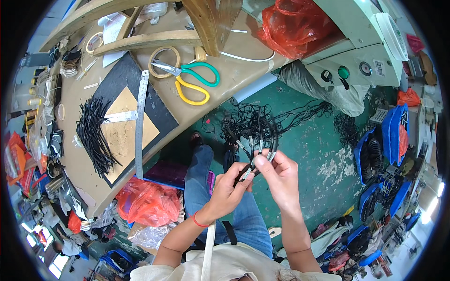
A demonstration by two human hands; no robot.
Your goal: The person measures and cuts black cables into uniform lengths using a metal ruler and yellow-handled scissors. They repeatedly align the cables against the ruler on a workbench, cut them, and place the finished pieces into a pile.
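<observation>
Over my lap, my left hand [228,193] is closed, thumb and fingers pinching thin black cords with silver-coloured pieces [260,146] on them. My right hand [281,177] pinches the same cords just to the right, its thumb close to my left fingertips. The cords loop up above both hands, and several silver pieces stick out. Which cord passes into which hand is partly hidden by the fingers. Beyond them, on the green floor, lies a tangled heap of black cord [243,117].
On the brown table [234,61] at left are a bundle of black strips [93,136], a long metal ruler [140,126], scissors with green and yellow handles [178,71], and a tape roll [175,51]. A green-grey machine [351,70] stands far right. Blue bins [393,133] line the right.
</observation>
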